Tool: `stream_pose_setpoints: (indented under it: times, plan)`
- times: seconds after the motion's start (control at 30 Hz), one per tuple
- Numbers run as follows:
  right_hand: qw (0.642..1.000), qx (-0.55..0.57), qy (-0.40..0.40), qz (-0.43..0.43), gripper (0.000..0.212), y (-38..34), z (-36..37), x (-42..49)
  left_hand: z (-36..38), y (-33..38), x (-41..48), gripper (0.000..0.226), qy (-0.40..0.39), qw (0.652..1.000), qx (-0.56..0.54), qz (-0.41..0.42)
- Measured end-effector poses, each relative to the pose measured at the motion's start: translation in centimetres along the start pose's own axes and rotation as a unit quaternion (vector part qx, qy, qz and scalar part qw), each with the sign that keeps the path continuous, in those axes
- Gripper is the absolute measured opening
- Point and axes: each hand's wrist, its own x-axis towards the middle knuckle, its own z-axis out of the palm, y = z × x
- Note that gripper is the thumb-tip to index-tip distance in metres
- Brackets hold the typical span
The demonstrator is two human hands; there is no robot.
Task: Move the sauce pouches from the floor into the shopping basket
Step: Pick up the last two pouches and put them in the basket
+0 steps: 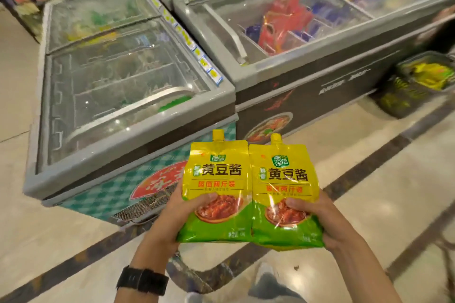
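Two yellow-and-green sauce pouches with spout caps are held upright side by side in front of me, above the floor. My left hand (pixel 178 214) grips the left pouch (pixel 218 187) at its lower left, thumb across the front. My right hand (pixel 327 224) grips the right pouch (pixel 285 194) at its lower right, thumb on the front. A dark shopping basket (pixel 416 86) stands on the floor at the far right, beside a freezer, with yellow pouches inside it.
Two glass-topped chest freezers fill the view ahead: a teal-fronted one (pixel 118 86) at left and a dark-fronted one (pixel 295 39) at right. Beige tiled floor with dark strips lies between me and the basket. My feet (pixel 264 275) show at the bottom edge.
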Motion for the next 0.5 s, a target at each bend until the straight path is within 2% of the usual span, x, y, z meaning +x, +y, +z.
stream_pose_setpoints:
  times: [0.13, 0.23, 0.37, 0.5]
  plan:
    - [0.998, 0.027, 0.044, -0.024, 0.105, -2.5, -5.1, -0.5, 6.4, 1.4, 3.3, 0.084, -0.043, 0.999, 0.018, -0.006]
    - [0.995, 0.041, 0.073, -0.046, 0.101, -3.9, -8.2, -1.0, 10.5, 2.9, 5.9, 0.090, -0.072, 0.995, 0.062, -0.014]
    - [0.988, 0.071, 0.121, -0.068, 0.094, -5.8, -11.6, -1.2, 15.1, 4.6, 9.8, 0.073, -0.124, 0.988, 0.087, -0.032]
    - [0.978, 0.083, 0.172, -0.084, 0.103, -7.2, -14.2, -0.3, 18.9, 5.6, 13.6, 0.062, -0.171, 0.979, 0.094, -0.052]
